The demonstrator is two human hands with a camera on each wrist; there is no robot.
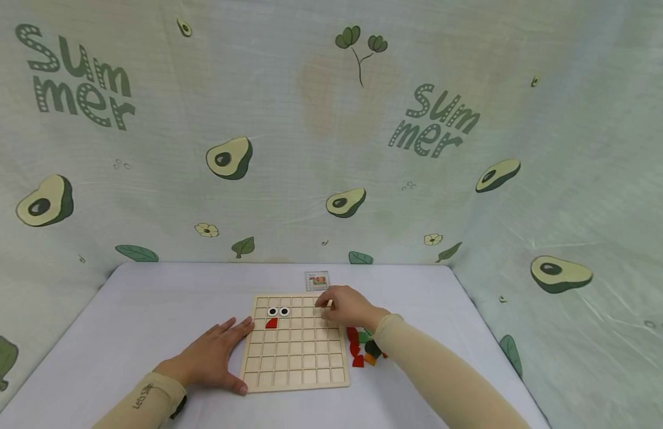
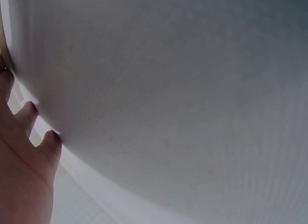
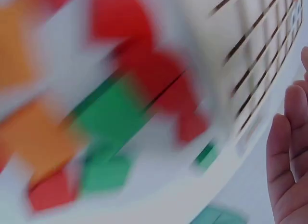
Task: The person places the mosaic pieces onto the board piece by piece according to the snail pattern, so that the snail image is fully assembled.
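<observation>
A pale wooden grid board (image 1: 296, 360) lies on the white table. Two round black-and-white eye pieces (image 1: 279, 311) sit side by side in its upper left cells, with a red curved-edge piece (image 1: 271, 323) just below. My left hand (image 1: 210, 354) rests at the board's left edge, fingers spread and thumb near the lower corner; its fingers (image 2: 49, 143) also show in the left wrist view. Over the board's upper right corner hovers my right hand (image 1: 349, 307), fingers loosely bent. No piece shows in it; its fingers (image 3: 281, 156) appear at the right wrist view's edge.
Right of the board lie loose coloured pieces, among them red ones (image 1: 353, 336), a green one (image 1: 364, 337) and an orange one (image 1: 370, 359), partly hidden by my right forearm. A small picture card (image 1: 317, 280) lies behind the board. Printed cloth (image 1: 288, 202) hangs behind the table.
</observation>
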